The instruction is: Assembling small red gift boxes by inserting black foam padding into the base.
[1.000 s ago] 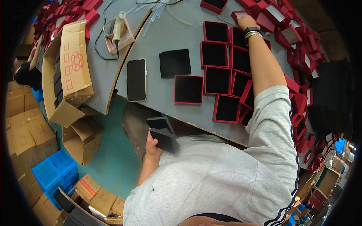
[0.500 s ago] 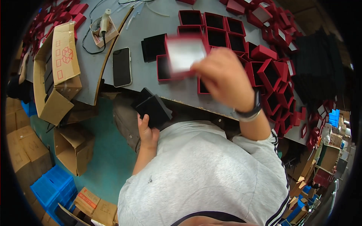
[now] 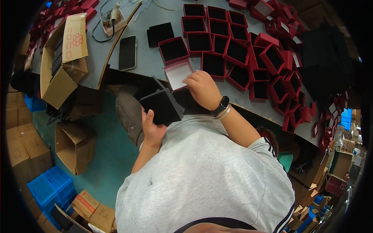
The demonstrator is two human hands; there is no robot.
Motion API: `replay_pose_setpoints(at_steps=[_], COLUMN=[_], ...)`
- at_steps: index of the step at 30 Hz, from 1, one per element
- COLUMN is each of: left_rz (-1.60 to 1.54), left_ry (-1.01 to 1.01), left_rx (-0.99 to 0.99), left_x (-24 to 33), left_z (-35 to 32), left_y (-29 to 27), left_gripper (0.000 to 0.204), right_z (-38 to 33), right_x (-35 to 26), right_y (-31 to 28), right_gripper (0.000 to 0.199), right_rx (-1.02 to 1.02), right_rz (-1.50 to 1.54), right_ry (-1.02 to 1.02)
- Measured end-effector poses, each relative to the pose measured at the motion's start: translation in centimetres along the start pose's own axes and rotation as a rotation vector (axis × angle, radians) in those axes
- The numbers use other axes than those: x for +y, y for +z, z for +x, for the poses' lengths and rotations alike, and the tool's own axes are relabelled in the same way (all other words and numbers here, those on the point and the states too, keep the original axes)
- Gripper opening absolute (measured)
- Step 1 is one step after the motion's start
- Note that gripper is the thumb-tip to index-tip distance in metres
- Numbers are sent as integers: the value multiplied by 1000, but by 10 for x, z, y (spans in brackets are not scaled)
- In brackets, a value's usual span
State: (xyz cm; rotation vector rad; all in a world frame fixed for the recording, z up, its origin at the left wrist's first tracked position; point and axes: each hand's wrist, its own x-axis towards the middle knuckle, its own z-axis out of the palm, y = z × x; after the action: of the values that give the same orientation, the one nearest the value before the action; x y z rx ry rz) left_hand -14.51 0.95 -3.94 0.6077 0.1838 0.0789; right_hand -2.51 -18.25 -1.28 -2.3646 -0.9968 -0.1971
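Observation:
My left hand (image 3: 154, 131) is closed round a small stack of black foam pads (image 3: 161, 107) below the table's front edge, thumb on the near side. The pads are square and slightly fanned. My right hand (image 3: 204, 91) grips the right side of an open red box (image 3: 178, 74) with a white inside, which lies at the table edge just above the pads. Rows of red boxes with black linings (image 3: 213, 64) stand beyond and to the right of it. A couple of loose black pads (image 3: 160, 34) lie on the table behind.
A phone (image 3: 128, 53) lies left of the boxes. Further left stand a glue gun (image 3: 115, 13) in a small holder and an opened cardboard carton (image 3: 74, 40). More red boxes (image 3: 278, 58) are heaped at right. Blue crates (image 3: 52, 190) and cartons stand on the floor.
My right hand has brought the white-lined red box down from above the other boxes to the table's edge, nearer the pads. My left hand still holds the pads, now turned flatter.

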Motion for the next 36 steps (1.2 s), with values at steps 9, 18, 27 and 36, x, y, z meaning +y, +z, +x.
replay_pose_setpoints(at_steps=[9, 18, 27, 36], left_rz=[66, -45, 21, -19], left_ry=[37, -28, 15, -19], left_rx=[35, 163, 104, 173], left_x=[6, 7, 7, 3], left_z=[-6, -4, -1, -2], left_y=[7, 0, -8, -2], left_gripper=[64, 62, 64, 58], right_z=[5, -15, -10, -17], right_x=[-64, -58, -62, -59], right_y=[-33, -18, -20, -5], right_gripper=[17, 13, 15, 16], right_rx=[-25, -100, -82, -114], right_rz=[987, 1230, 964, 1202], right_ry=[427, 587, 528, 612])
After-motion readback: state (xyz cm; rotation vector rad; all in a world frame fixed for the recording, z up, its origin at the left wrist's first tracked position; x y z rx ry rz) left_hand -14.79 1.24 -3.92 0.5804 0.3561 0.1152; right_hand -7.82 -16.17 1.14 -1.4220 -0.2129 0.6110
